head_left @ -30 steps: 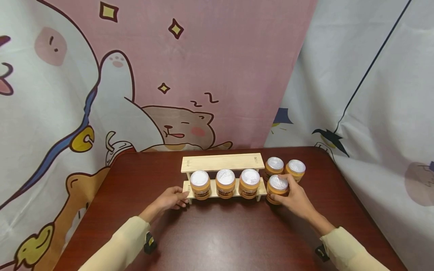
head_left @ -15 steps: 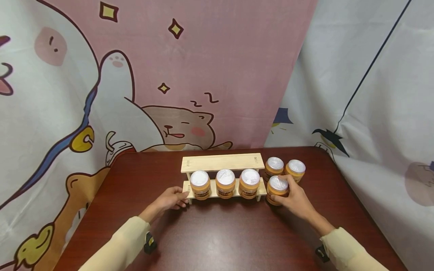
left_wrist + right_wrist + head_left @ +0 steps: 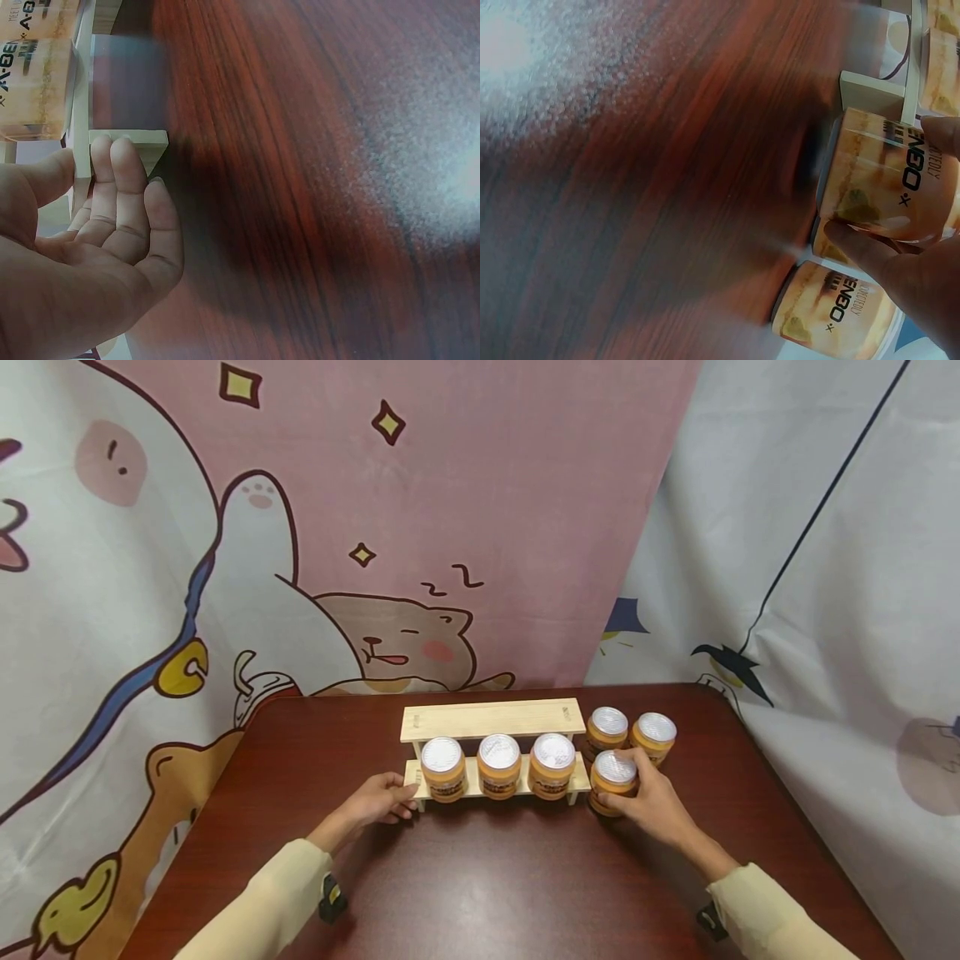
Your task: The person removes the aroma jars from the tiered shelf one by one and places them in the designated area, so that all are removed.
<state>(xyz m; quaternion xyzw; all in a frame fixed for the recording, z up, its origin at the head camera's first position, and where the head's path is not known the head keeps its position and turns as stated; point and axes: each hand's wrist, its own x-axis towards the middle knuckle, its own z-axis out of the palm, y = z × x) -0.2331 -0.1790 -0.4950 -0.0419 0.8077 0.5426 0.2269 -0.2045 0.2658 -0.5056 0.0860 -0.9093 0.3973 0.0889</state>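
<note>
A two-step wooden rack (image 3: 491, 720) stands on the table, with three orange-labelled jars on its lower step: a left jar (image 3: 443, 768), a middle jar (image 3: 498, 767) and a right jar (image 3: 552, 767). My left hand (image 3: 378, 800) holds the left end of that lower step; in the left wrist view the thumb lies above the board (image 3: 82, 112) and the fingers beneath. Beside the rack's right end, my right hand (image 3: 658, 797) grips another silver-lidded jar (image 3: 615, 768) between thumb and fingers. Whether this jar touches the table is unclear.
Behind the gripped jar stand two more like it, a nearer-the-rack jar (image 3: 606, 727) and an outer jar (image 3: 654, 732). The rack's upper step bears nothing. A dark red wooden table (image 3: 495, 877) reaches back to a cartoon-printed cloth (image 3: 525, 527).
The jar in my right hand has shifted very slightly down in the head view. The left hand and the rack have stayed where they were.
</note>
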